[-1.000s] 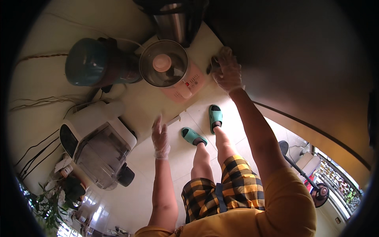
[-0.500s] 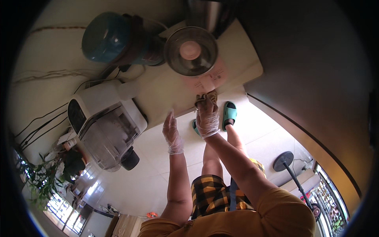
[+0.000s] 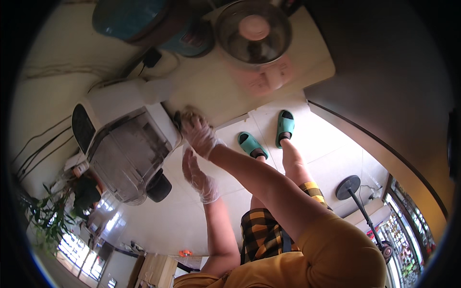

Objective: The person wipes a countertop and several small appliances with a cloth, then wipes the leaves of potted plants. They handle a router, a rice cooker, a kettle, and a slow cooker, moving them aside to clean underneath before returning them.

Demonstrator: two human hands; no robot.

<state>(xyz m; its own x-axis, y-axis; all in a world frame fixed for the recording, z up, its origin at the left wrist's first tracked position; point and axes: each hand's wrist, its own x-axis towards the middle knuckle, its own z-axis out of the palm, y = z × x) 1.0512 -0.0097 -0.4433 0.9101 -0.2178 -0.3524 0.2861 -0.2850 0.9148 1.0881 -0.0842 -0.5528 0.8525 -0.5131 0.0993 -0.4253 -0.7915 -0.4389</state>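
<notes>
My right hand (image 3: 200,137), in a clear disposable glove, presses a crumpled brownish cloth (image 3: 185,116) against the pale countertop (image 3: 225,103). The cloth sits near the counter's front edge, right beside a white appliance (image 3: 120,98) with a transparent container. My fingers cover part of the cloth, and motion blurs it. Just below and nearer to me is my left hand (image 3: 198,176), gloved the same way. Its fingers are stretched out off the counter's edge, and it holds nothing.
A round metal bowl (image 3: 230,43) with a pink disc inside stands at the back, by a pink flat object (image 3: 264,79). Left of it is a blue rounded container (image 3: 129,21). Cables run along the wall. A tall dark panel (image 3: 384,91) rises on the right.
My right hand has swept left with the cloth along the counter edge, from below the pink object to the white appliance. My left hand has shifted slightly left and nearer to me.
</notes>
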